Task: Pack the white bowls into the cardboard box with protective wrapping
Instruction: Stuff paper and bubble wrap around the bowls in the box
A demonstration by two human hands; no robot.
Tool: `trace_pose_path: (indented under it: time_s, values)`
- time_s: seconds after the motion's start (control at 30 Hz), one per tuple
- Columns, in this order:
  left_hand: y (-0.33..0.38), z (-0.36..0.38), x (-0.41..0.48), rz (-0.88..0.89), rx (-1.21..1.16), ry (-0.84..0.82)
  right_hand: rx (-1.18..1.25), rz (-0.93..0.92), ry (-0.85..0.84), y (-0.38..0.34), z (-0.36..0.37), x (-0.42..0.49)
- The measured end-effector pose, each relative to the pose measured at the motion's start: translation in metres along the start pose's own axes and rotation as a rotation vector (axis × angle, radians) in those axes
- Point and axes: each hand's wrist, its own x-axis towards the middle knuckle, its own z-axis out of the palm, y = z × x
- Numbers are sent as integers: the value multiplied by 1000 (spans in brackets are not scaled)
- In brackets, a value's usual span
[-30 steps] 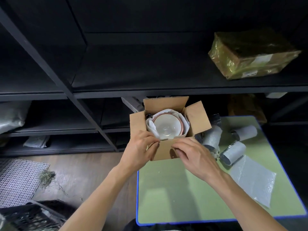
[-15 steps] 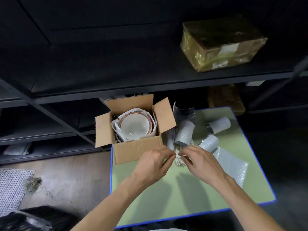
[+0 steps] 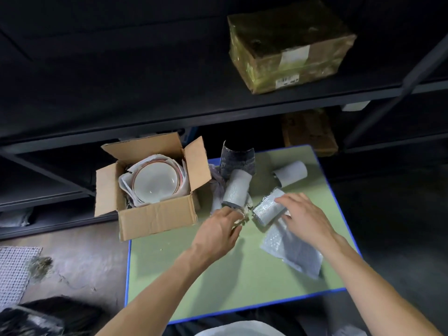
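Observation:
The open cardboard box (image 3: pixel 157 219) stands at the table's far left corner and overhangs its edge. Stacked white bowls (image 3: pixel 155 181) with reddish rims lie inside, nested in white wrapping (image 3: pixel 124 184). My left hand (image 3: pixel 218 230) is just right of the box, its fingertips pinched on a small crumpled scrap of wrapping (image 3: pixel 243 217). My right hand (image 3: pixel 306 218) grips the right end of a bubble wrap roll (image 3: pixel 266 209), fingers on top and thumb on the near side. A flat bubble wrap sheet (image 3: pixel 291 251) lies under that hand.
Two more pale rolls (image 3: pixel 236 187) (image 3: pixel 289 173) and a dark roll (image 3: pixel 237 161) stand behind my hands on the green table (image 3: pixel 218 275). Black shelving runs behind, holding a plastic-wrapped parcel (image 3: pixel 288 44). A white mesh mat (image 3: pixel 14 270) lies on the floor at left.
Both hands left the box front and moved right to the rolls. The right hand went from pinching the crumpled scrap to gripping a roll. The view shifted right.

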Motion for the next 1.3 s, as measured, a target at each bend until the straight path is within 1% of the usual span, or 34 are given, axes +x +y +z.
trace_pose_path:
  time_s: [0.17,0.27,0.37,0.47,0.6,0.77,0.9,1.0,1.13,1.3]
  values:
    - [0,6,-4,-45,-11,0,-174,-127,-48,4,12,27]
    - [2,7,-5,-71,-3,-15,-245,-151,-80,1,29,37]
    - [6,7,-5,-83,1,-16,-261,-178,23,6,38,40]
    - [8,7,-2,-103,-14,-13,-172,-246,85,10,31,36]
    - [14,8,7,-91,-72,1,-93,-346,213,8,14,27]
    - [25,8,16,-33,-184,-53,-83,-429,257,-9,2,8]
    - [31,4,16,24,-280,18,-25,-418,273,-22,3,-1]
    - [29,1,18,65,-323,84,21,-347,226,-25,4,-6]
    - [21,-1,17,16,-390,116,130,-247,191,-28,-6,-15]
    - [18,-12,10,-49,-525,128,248,-225,120,-32,-11,-15]
